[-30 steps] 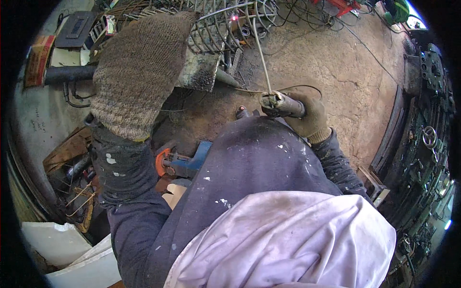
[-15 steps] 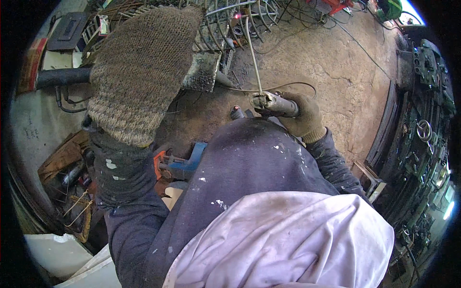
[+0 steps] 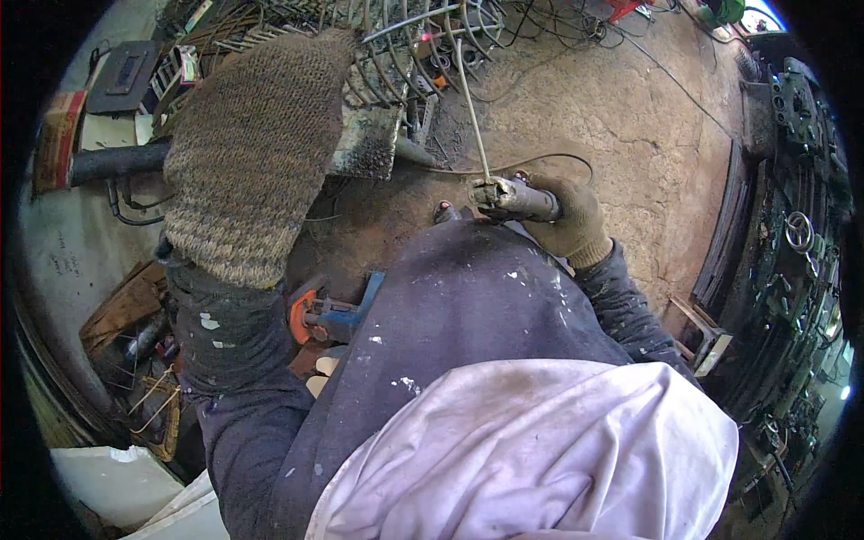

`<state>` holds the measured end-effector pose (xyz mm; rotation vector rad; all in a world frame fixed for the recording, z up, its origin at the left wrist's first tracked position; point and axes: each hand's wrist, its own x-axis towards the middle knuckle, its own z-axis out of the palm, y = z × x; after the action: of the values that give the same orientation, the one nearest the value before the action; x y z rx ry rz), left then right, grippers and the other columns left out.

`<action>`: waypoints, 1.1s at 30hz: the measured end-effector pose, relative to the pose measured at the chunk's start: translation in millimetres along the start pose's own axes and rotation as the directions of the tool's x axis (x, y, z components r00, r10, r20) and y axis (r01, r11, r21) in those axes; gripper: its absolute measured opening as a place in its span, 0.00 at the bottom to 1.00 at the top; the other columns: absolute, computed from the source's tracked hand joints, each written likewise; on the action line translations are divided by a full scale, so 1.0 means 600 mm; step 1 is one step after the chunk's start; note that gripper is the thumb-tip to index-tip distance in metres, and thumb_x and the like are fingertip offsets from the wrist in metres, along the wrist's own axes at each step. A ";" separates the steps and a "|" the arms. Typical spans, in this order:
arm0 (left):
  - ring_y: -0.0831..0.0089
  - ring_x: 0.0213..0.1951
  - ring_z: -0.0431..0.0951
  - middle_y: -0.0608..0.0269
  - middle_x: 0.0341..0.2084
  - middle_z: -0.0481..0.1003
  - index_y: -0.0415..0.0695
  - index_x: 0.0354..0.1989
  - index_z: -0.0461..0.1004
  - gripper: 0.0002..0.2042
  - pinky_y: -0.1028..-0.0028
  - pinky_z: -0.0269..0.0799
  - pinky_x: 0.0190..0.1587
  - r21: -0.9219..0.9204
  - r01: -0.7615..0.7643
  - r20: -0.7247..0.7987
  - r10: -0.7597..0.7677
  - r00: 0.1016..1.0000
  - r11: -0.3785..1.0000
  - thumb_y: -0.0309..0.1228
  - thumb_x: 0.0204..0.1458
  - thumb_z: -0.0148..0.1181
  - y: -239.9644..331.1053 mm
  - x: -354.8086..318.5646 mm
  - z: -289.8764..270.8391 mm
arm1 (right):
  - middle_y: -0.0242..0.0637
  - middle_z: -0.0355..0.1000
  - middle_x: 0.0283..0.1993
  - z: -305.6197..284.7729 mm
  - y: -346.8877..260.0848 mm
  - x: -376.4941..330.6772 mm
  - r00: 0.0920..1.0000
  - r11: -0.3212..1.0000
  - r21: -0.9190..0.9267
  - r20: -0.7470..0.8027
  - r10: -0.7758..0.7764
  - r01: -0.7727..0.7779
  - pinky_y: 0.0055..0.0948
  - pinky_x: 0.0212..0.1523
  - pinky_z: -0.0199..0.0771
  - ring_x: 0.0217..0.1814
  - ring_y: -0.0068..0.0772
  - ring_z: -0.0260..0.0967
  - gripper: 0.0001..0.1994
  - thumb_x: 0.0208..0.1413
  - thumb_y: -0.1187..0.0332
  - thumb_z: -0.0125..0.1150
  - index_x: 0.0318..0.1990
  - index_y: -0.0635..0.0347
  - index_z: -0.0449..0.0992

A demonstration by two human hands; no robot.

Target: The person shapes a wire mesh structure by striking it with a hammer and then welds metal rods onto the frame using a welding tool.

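Observation:
My right hand (image 3: 573, 219), in a brown knit glove, is closed around a grey welding electrode holder (image 3: 517, 198). A thin pale welding rod (image 3: 473, 112) rises from its jaws toward a rack of curved metal bars (image 3: 396, 54). Beside the rod's far end, a small pinkish-red glowing spot (image 3: 427, 38) shows on the metal. My left hand (image 3: 256, 153), in a thick brown-grey knit glove, is raised close to the camera at the left. Its fingers cannot be made out, and whatever lies behind the glove is hidden.
A cable (image 3: 558, 157) curves over the concrete floor (image 3: 657, 171). Tools and metal parts (image 3: 796, 234) crowd the right side. A dark pipe (image 3: 121, 164) lies beside the left glove. Near my legs is a blue and orange tool (image 3: 337, 315). White sheets (image 3: 117, 481) sit lower left.
The view has shifted slightly, and the bars and left glove now appear a little further left. The electrode holder stays in my right hand. The glowing spot looks dimmer.

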<state>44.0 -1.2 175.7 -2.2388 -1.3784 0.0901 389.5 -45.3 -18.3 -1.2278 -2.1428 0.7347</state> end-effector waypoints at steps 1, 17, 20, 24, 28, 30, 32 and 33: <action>0.54 0.44 0.81 0.55 0.40 0.78 0.53 0.64 0.72 0.23 0.58 0.79 0.47 0.002 0.007 0.021 -0.007 1.000 1.000 0.29 0.59 0.56 0.003 0.004 0.000 | 0.43 0.81 0.41 -0.002 0.001 -0.003 1.000 1.000 0.002 0.002 -0.001 0.001 0.45 0.42 0.79 0.42 0.50 0.80 0.24 0.38 0.59 0.80 0.46 0.54 0.81; 0.51 0.41 0.83 0.51 0.39 0.80 0.54 0.62 0.75 0.18 0.56 0.80 0.40 -0.131 0.119 0.253 -0.083 0.964 0.984 0.33 0.63 0.56 -0.004 0.032 -0.035 | 0.46 0.82 0.41 -0.016 0.047 -0.030 0.973 0.978 0.147 -0.155 0.170 -0.147 0.43 0.42 0.81 0.42 0.52 0.82 0.25 0.40 0.63 0.80 0.49 0.57 0.80; 0.52 0.41 0.83 0.51 0.39 0.80 0.54 0.61 0.75 0.18 0.56 0.80 0.40 -0.094 0.143 0.293 -0.110 0.950 0.985 0.33 0.63 0.57 0.004 0.034 -0.044 | 0.47 0.82 0.41 -0.023 0.064 -0.024 0.975 0.984 0.129 -0.168 0.146 -0.125 0.43 0.43 0.81 0.43 0.51 0.82 0.25 0.41 0.62 0.80 0.49 0.58 0.80; 0.52 0.41 0.83 0.51 0.38 0.80 0.54 0.61 0.75 0.18 0.56 0.79 0.39 -0.110 0.151 0.297 -0.113 0.948 0.982 0.33 0.63 0.58 -0.001 0.032 -0.045 | 0.47 0.82 0.41 -0.028 0.085 -0.014 0.981 0.991 0.097 -0.163 0.103 -0.088 0.43 0.43 0.81 0.43 0.51 0.82 0.25 0.41 0.62 0.80 0.49 0.57 0.80; 0.52 0.38 0.82 0.52 0.34 0.79 0.56 0.63 0.73 0.19 0.55 0.78 0.37 -0.105 0.183 0.313 -0.142 0.939 0.978 0.34 0.63 0.58 0.005 0.031 -0.050 | 0.46 0.82 0.41 -0.030 0.095 -0.009 0.987 0.994 0.098 -0.147 0.063 -0.049 0.43 0.43 0.81 0.42 0.51 0.82 0.25 0.41 0.61 0.80 0.49 0.57 0.81; 0.52 0.36 0.82 0.52 0.32 0.78 0.56 0.63 0.73 0.19 0.55 0.77 0.36 -0.086 0.160 0.306 -0.127 0.944 0.983 0.34 0.64 0.58 0.002 0.030 -0.047 | 0.46 0.82 0.41 -0.033 0.093 -0.007 0.990 0.992 0.114 -0.123 0.072 -0.058 0.44 0.43 0.81 0.42 0.52 0.82 0.25 0.40 0.60 0.80 0.48 0.57 0.81; 0.52 0.34 0.81 0.52 0.31 0.77 0.57 0.63 0.74 0.19 0.55 0.77 0.36 -0.081 0.141 0.282 -0.113 0.953 0.987 0.35 0.64 0.57 -0.002 0.027 -0.042 | 0.46 0.82 0.41 -0.035 0.087 -0.005 0.991 0.991 0.115 -0.101 0.083 -0.071 0.44 0.43 0.81 0.42 0.52 0.82 0.26 0.40 0.60 0.81 0.48 0.56 0.81; 0.52 0.34 0.81 0.52 0.30 0.77 0.57 0.63 0.74 0.18 0.54 0.77 0.36 -0.084 0.135 0.263 -0.109 0.959 0.987 0.35 0.65 0.57 -0.003 0.025 -0.041 | 0.46 0.82 0.41 -0.036 0.083 -0.004 0.992 0.991 0.109 -0.089 0.086 -0.076 0.44 0.43 0.81 0.42 0.52 0.82 0.26 0.39 0.59 0.81 0.48 0.55 0.81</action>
<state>57.4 2.5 200.9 -2.2790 -1.6902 0.2835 434.8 -22.1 -38.2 -1.2740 -1.9626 0.7984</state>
